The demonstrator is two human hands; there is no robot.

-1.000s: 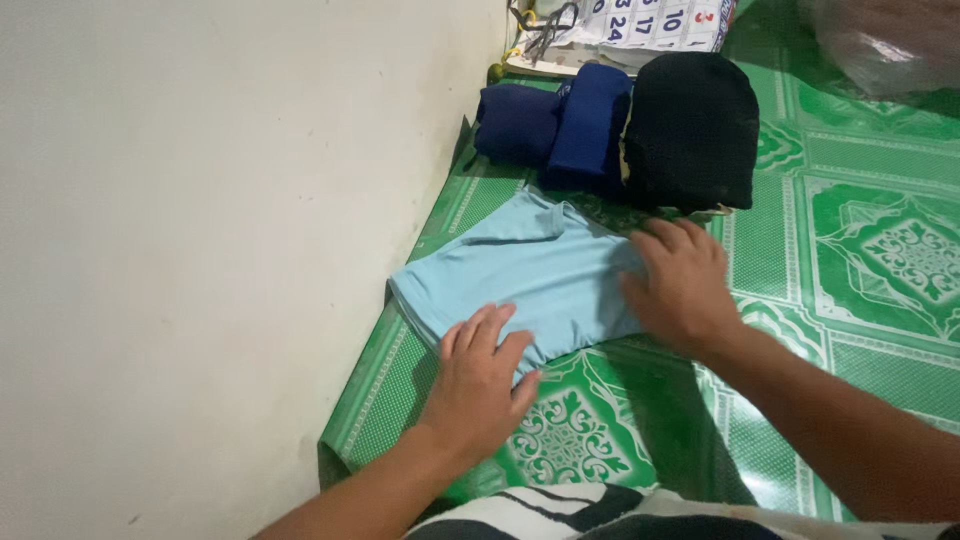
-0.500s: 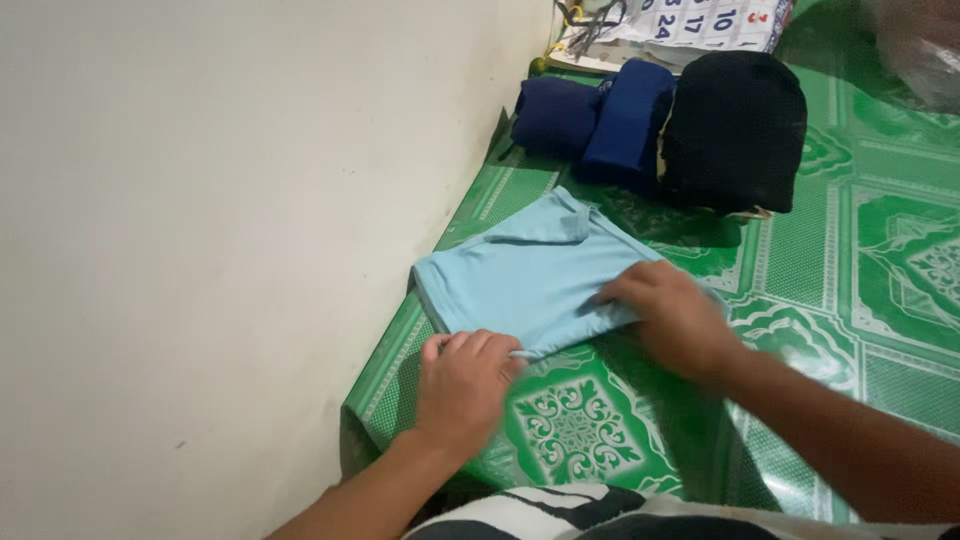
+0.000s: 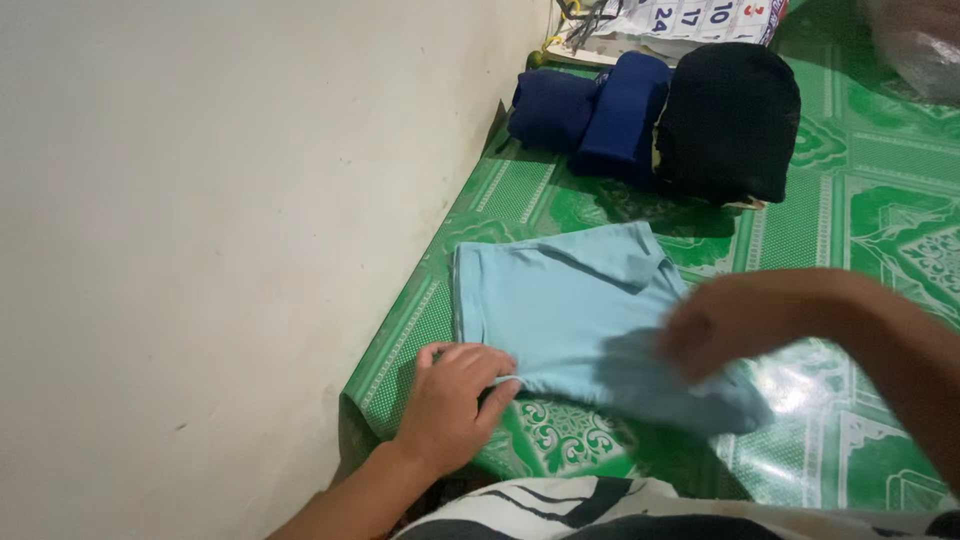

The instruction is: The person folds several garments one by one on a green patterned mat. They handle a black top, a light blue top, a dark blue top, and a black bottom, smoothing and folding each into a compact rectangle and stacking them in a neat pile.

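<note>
A light blue folded garment (image 3: 560,310) lies flat on the green patterned mat (image 3: 880,220). My left hand (image 3: 452,402) pinches its near left corner, fingers closed on the hem. My right hand (image 3: 735,320) hovers blurred over the garment's right side, just above the cloth; whether it grips the fabric is unclear. Beyond the garment lie two rolled dark blue clothes (image 3: 590,110) and a folded black one (image 3: 730,120), side by side against the wall end.
A plain cream wall (image 3: 230,220) runs along the left of the mat. A wall calendar (image 3: 690,18) lies at the far edge. A clear plastic bag (image 3: 915,45) sits at the top right. Striped cloth (image 3: 560,510) covers my lap at the bottom.
My left hand slid from the garment's top to its near left corner and took hold. My right hand lifted off the cloth and moved right. The view shifted closer.
</note>
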